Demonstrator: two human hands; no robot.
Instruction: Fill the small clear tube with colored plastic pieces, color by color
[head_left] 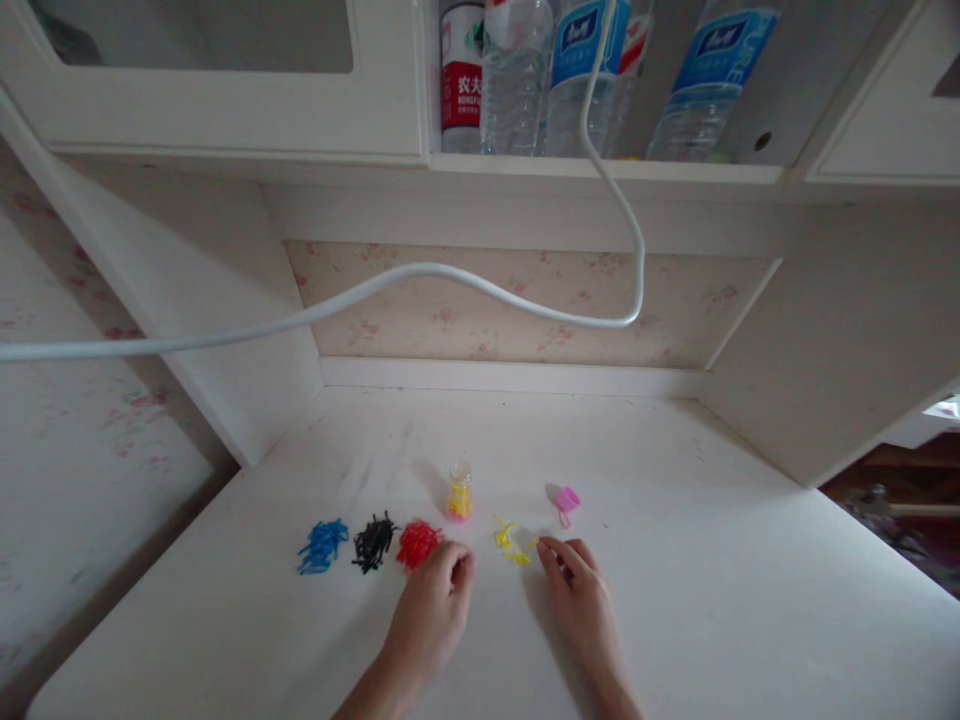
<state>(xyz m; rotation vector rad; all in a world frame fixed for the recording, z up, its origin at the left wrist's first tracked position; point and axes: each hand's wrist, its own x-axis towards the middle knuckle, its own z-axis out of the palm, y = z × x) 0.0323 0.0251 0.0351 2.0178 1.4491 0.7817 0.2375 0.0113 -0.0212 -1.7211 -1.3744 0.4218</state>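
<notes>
My right hand [581,590] is pinched at the fingertips, with a bit of a small yellow strip, like a rubber band, showing there. Just left of it lies a loose scatter of yellow strips [517,556]. My left hand [439,597] has its fingers curled together beside the pile of red strips [419,543]; what they hold, if anything, is hidden. Farther left are a black pile [373,541] and a blue pile [323,546] of similar strips. Between and beyond my hands, a small clear bottle [460,490] stands upright, with yellow and some pink inside.
A pink cap-like piece with a loop [568,500] lies beyond my right hand. A white cable [435,270] hangs across the view above the white tabletop [675,620]. Plastic bottles [517,80] stand on the open shelf overhead. Side panels flank the table.
</notes>
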